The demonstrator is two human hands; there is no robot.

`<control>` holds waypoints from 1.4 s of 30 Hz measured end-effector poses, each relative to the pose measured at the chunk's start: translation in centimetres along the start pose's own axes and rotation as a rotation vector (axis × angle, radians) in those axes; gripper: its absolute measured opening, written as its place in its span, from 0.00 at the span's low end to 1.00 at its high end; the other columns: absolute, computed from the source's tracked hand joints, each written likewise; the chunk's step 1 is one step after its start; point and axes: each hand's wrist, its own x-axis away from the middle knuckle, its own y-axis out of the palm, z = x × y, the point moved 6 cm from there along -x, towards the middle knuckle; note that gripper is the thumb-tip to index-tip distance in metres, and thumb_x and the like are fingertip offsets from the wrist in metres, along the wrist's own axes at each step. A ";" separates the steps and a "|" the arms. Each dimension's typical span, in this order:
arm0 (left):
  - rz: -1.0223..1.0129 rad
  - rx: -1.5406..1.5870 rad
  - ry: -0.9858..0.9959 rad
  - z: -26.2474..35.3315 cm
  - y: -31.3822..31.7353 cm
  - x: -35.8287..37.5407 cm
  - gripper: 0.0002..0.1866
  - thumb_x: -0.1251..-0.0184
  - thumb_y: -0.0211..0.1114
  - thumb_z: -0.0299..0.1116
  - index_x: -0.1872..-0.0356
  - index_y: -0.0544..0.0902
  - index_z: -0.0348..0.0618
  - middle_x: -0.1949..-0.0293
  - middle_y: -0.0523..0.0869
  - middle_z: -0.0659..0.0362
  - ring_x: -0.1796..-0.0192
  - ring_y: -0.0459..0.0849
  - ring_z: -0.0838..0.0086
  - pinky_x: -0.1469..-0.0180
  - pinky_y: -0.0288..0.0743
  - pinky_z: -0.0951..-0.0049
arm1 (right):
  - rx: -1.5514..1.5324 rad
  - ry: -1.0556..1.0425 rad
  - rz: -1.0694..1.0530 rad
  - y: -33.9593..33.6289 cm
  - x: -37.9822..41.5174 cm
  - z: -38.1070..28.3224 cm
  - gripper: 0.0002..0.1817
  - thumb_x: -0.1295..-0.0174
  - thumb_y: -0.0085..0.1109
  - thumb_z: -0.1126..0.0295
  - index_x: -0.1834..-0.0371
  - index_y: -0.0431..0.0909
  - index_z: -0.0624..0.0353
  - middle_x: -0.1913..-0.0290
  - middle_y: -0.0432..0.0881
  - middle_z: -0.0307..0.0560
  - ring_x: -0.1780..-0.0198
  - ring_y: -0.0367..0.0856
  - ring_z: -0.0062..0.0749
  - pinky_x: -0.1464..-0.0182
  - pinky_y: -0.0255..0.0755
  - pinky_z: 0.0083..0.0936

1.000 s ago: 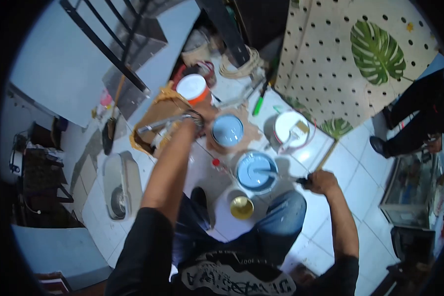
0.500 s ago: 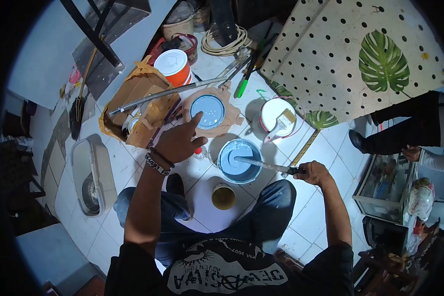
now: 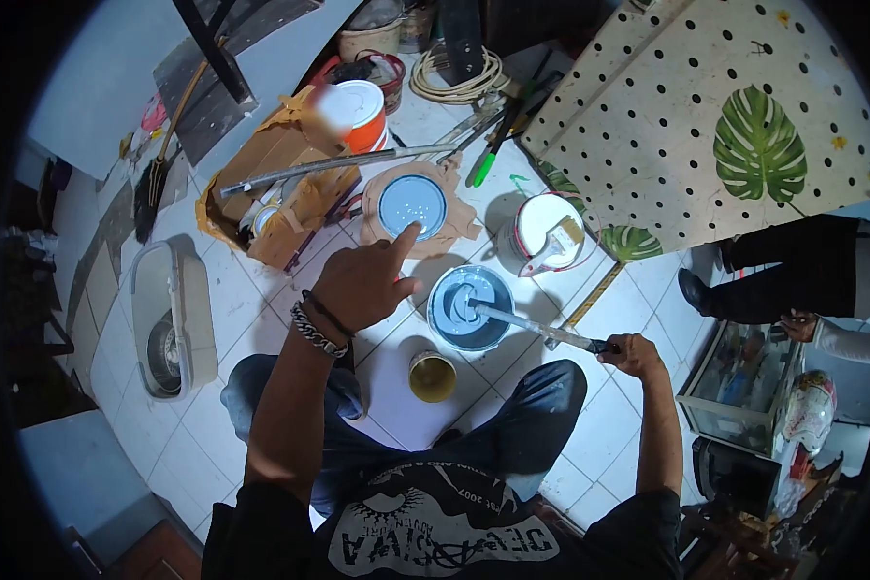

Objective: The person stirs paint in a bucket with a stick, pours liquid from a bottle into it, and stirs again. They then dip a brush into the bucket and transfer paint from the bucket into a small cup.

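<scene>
Dial: bucket [image 3: 473, 342] at centre, 12 at the top of my head view; I observe remotely.

Grip: right hand [image 3: 638, 356], between 3 and 4 o'clock, is closed around the dark handle end of the stick [image 3: 541, 325]. I cannot see the palm side. From the fist the stick slopes in over the rim; its far end sits in the thick blue paint [image 3: 447, 307], near the middle.

Handling, my estimate: stick light and stiff, with paint drag at the tip; the smeared shaft probably slippery, so the handle is the place to hold. Bucket likely heavy with paint; I would take it under the rim.

Left hand [image 3: 362, 285], between 9 and 10: holds nothing, thumb and index apart, index stretched toward 11 o'clock, its tip over the near edge of the blue can [image 3: 381, 206]. Contact: cannot tell.

Further out: white tub [image 3: 536, 217] between 1 and 2, a brush [image 3: 556, 249] lying across its top; tin [image 3: 433, 379] at 7; carton [image 3: 295, 242] at 10 with a long pipe [image 3: 329, 174] across it. Near 3, at the edge of view, another person's hand [image 3: 797, 326].
</scene>
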 end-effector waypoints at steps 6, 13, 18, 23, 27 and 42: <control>-0.080 -0.109 -0.095 -0.5 -0.2 1.6 0.37 0.38 0.66 0.45 0.31 0.64 0.42 0.63 0.85 0.50 0.63 0.86 0.58 0.63 0.78 0.59 | -0.019 0.016 0.031 1.4 -1.6 1.6 0.21 0.46 0.65 0.46 0.61 0.84 0.51 0.65 0.87 0.42 0.59 0.85 0.40 0.55 0.77 0.35; -0.102 -0.094 -0.151 -1.8 0.0 3.0 0.37 0.38 0.66 0.45 0.31 0.64 0.42 0.63 0.84 0.50 0.63 0.86 0.58 0.62 0.78 0.59 | -0.021 -0.037 0.081 2.0 -2.2 2.2 0.23 0.48 0.64 0.45 0.61 0.84 0.52 0.66 0.87 0.44 0.60 0.85 0.43 0.56 0.77 0.37; -0.092 -0.090 -0.176 -2.6 -0.2 3.6 0.37 0.38 0.66 0.46 0.31 0.64 0.43 0.62 0.84 0.49 0.62 0.86 0.58 0.61 0.78 0.58 | 0.036 -0.061 0.127 1.6 -1.8 2.0 0.23 0.47 0.64 0.44 0.62 0.84 0.52 0.69 0.86 0.46 0.65 0.85 0.43 0.60 0.77 0.37; -0.099 -0.064 -0.164 -2.6 -0.1 2.8 0.37 0.38 0.67 0.44 0.30 0.63 0.44 0.61 0.84 0.49 0.61 0.85 0.56 0.60 0.78 0.58 | 0.118 -0.110 0.241 0.2 -0.5 2.7 0.24 0.46 0.65 0.43 0.65 0.83 0.54 0.74 0.85 0.45 0.71 0.85 0.44 0.66 0.77 0.36; -0.147 -0.037 -0.186 -2.0 0.1 2.0 0.39 0.39 0.67 0.42 0.28 0.61 0.48 0.59 0.84 0.47 0.59 0.85 0.54 0.57 0.78 0.58 | 0.099 -0.083 0.222 -1.0 0.6 2.9 0.20 0.47 0.65 0.46 0.65 0.84 0.52 0.73 0.85 0.44 0.69 0.85 0.43 0.64 0.77 0.36; 0.091 0.361 0.355 10.7 4.9 -5.0 0.24 0.35 0.64 0.42 0.39 0.76 0.49 0.60 0.85 0.53 0.61 0.85 0.60 0.62 0.77 0.60 | 0.716 -0.464 0.520 -16.3 8.3 -18.9 0.03 0.43 0.58 0.67 0.72 0.81 0.48 0.76 0.83 0.40 0.70 0.85 0.35 0.56 0.72 0.35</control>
